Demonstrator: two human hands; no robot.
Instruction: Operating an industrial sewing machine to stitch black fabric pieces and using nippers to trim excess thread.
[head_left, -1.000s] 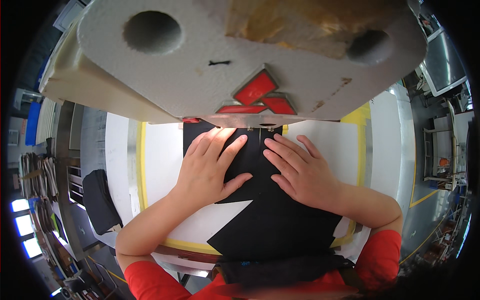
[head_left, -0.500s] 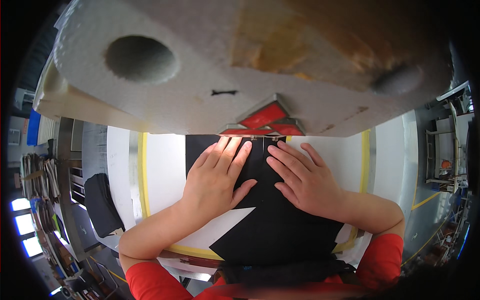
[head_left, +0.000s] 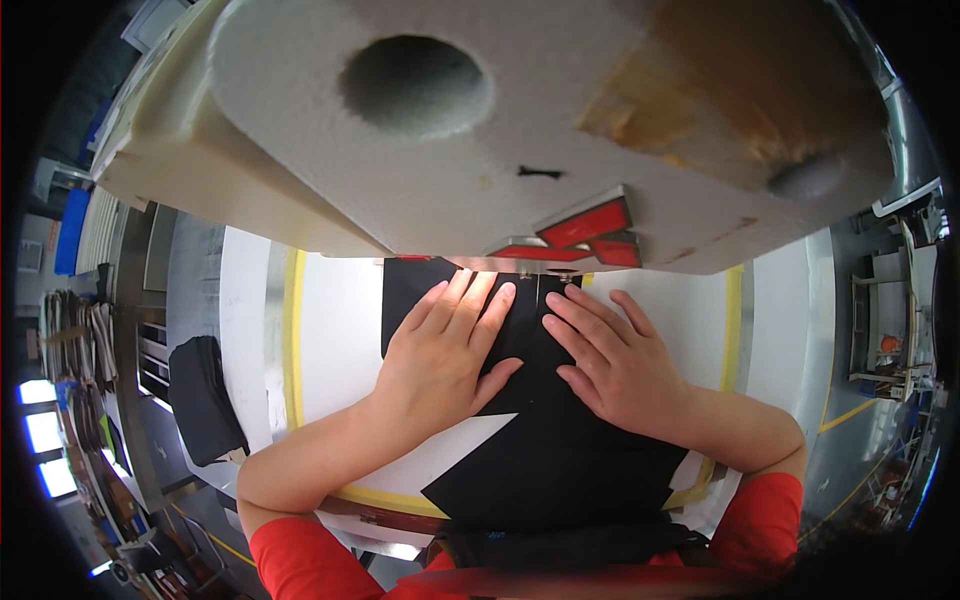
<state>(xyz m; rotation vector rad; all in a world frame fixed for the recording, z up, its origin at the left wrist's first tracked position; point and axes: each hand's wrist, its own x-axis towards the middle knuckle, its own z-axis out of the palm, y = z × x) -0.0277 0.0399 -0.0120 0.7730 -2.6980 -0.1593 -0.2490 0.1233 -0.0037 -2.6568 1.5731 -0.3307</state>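
The black cloth (head_left: 560,460) lies on the white table (head_left: 340,340), running from under the far machine (head_left: 420,200) to the near edge, by the person's body. Both hands rest on its far part, one either side of a thin pale line (head_left: 538,289) in it.

The left hand (head_left: 435,350) is spread, palm down, fingers pointing far and thumb out to the right; it grips nothing. The right hand (head_left: 620,355) is likewise unclenched and flat, its fingers angled far and left. Pressing from both sides probably keeps the cloth smooth and lined up with the small metal parts (head_left: 567,279) at the machine's lower edge, while leaving the strip between the hands free. Whether the pressure is firm, I cannot tell.

Yellow tape (head_left: 293,340) edges the table, perhaps to cover a seam. A black bundle (head_left: 205,400) sits apart at left, out of the hands' way.
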